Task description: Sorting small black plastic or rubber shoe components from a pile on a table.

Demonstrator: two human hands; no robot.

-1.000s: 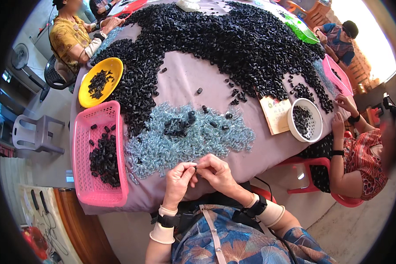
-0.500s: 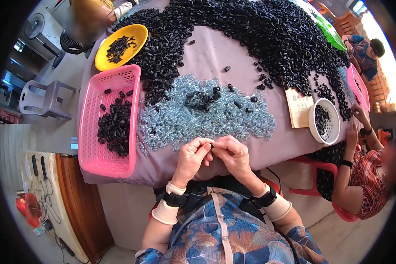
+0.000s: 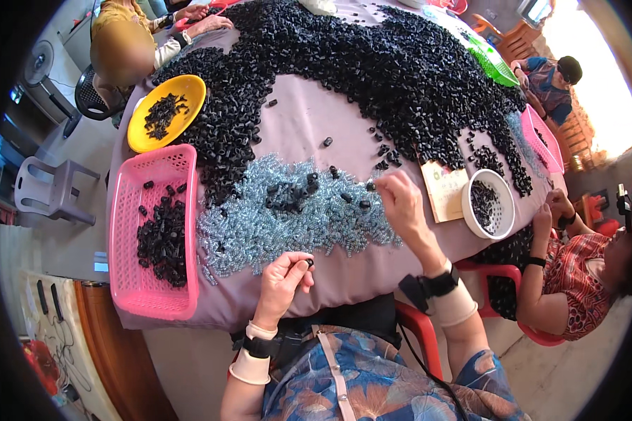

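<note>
My left hand (image 3: 282, 282) is closed, pinching a small black plastic piece (image 3: 310, 262) between thumb and fingertips in front of the table edge. Farther right and higher, my right hand (image 3: 402, 207) has its fingers curled in; what they hold, if anything, is hidden. Right at its fingertips is another black plastic cap (image 3: 370, 186), at the right end of a heap of clear bluish spring-like pieces (image 3: 288, 235). A small cluster of black parts (image 3: 295, 195) lies on top of that heap.
A pink basket (image 3: 119, 238) with black parts stands left, below a yellow plate (image 3: 199, 95). A huge black pile (image 3: 316, 52) curves across the table (image 3: 305, 116). Right are a booklet (image 3: 442, 193) and a white basket (image 3: 507, 210). Co-workers sit at the right (image 3: 576, 281) and far left (image 3: 119, 21).
My hands have parted: the right one has left the left and reached forward to the right edge of the bluish heap. My left hand keeps its small black piece. The view has shifted.
</note>
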